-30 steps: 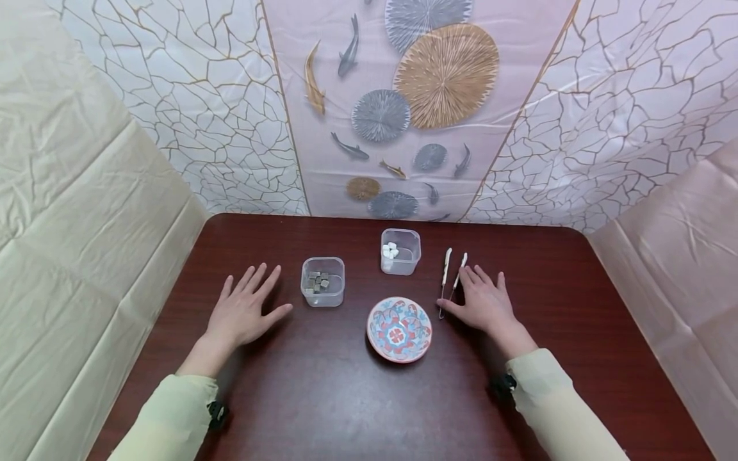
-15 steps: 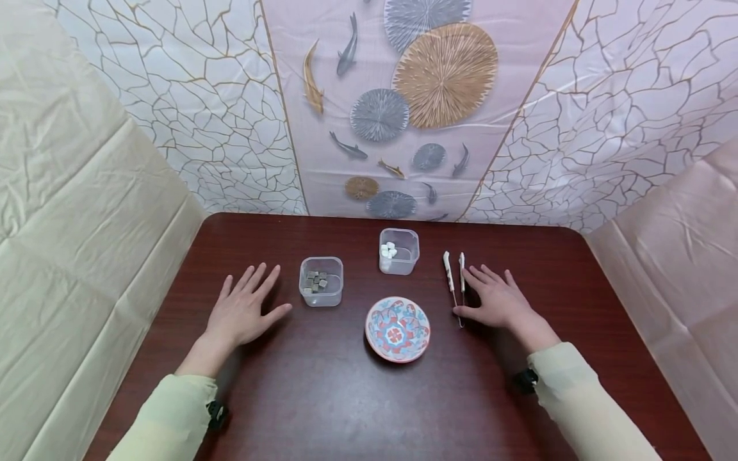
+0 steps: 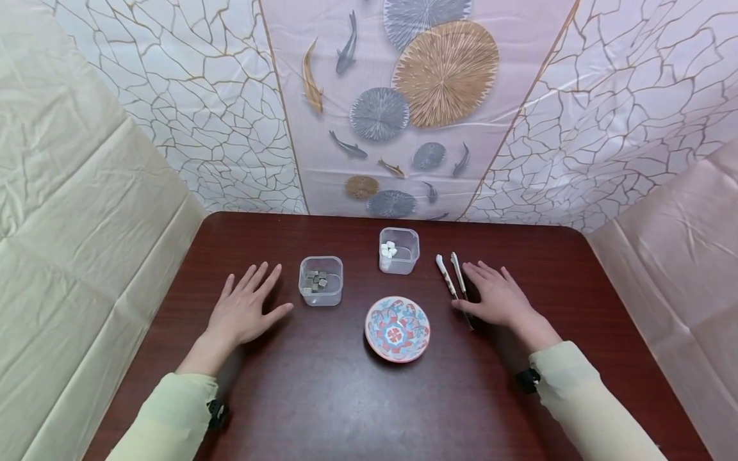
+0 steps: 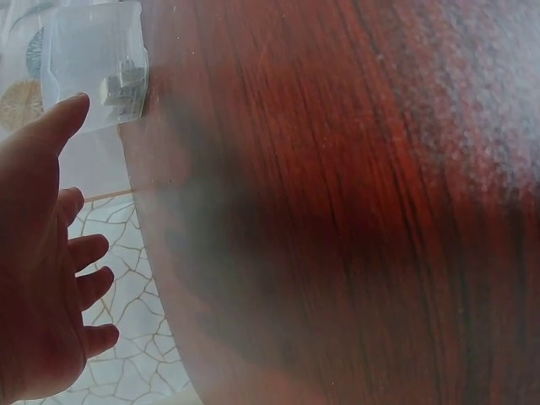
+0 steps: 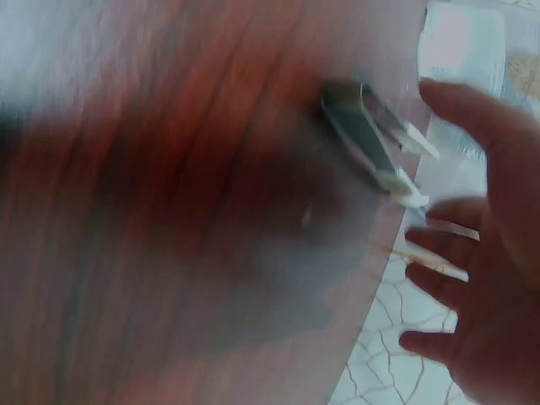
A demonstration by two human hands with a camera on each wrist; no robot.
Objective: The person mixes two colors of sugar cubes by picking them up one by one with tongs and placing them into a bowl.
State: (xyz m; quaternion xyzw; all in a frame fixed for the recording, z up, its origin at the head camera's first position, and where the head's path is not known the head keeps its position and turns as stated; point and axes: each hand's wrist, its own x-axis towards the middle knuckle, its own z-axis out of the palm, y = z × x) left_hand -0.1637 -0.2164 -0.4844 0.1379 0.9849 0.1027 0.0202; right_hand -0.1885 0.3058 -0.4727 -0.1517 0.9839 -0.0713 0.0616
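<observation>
In the head view my right hand lies spread beside small metal tongs with white-tipped arms. Its thumb is over the tongs' bent metal end; whether it touches, I cannot tell. The right wrist view shows the tongs blurred, beyond the thumb. My left hand is over the table with fingers spread, holding nothing. Right of it stands a clear plastic tub with several grey cubes. A patterned red-and-blue dish sits left of the right hand.
Behind the dish, a second clear tub holds several small white pieces. All stand on a dark red-brown wooden table. A patterned cloth hangs behind it, and pale cloth borders the left side.
My right hand has moved to the right, off its earlier place. The tongs have turned, their bent end shifting right and their white tips now leaning left. The left hand stays put.
</observation>
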